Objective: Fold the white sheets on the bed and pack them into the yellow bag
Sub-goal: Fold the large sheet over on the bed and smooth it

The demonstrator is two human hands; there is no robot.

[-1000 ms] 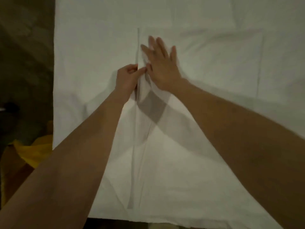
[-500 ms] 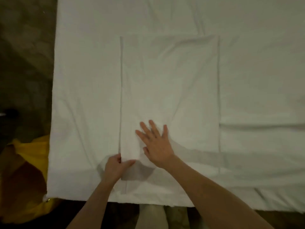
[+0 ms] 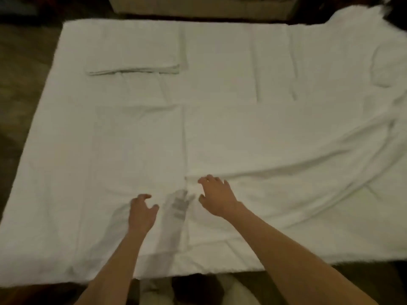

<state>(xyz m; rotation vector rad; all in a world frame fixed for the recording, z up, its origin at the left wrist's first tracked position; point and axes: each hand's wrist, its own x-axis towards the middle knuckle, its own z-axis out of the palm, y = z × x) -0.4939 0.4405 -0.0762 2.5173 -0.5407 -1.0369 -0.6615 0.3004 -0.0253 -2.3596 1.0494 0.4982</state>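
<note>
- No brand, label or writing can be read anywhere; the picture is dim and a little blurred.
- The bed (image 3: 55, 194) fills most of the view, covered in white cloth from its near edge to its far edge.
- A folded sheet (image 3: 136, 155) lies flat on the near left part of the bed, a rough rectangle with its right edge running down toward the hands.
- The left hand (image 3: 142, 213) is over the near end of that sheet, its grip released: fingers loosely curled, nothing between them. Whether the fingertips touch the cloth cannot be told.
- The right hand (image 3: 217, 199) is just to the right of the sheet's right edge, fingers spread and bent, its grip also released. Its fingertips look to be on or just above the cloth.
- Between the 2 hands a grey shadow falls across the sheet's edge.
- A stack (image 3: 134, 56) of folded white sheets lies at the far left of the bed, its layered edge facing the camera, well apart from the hands.
- A loose sheet (image 3: 330, 133) spreads, wrinkled, over the right half of the bed and runs up to the far right corner.
- Both bare forearms reach in from the bottom and cover part of the bed's near edge.
- The yellow bag is not in view.
- Beyond the far edge stands a pale piece of furniture (image 3: 198, 7); dark floor (image 3: 24, 62) lies to the left.
</note>
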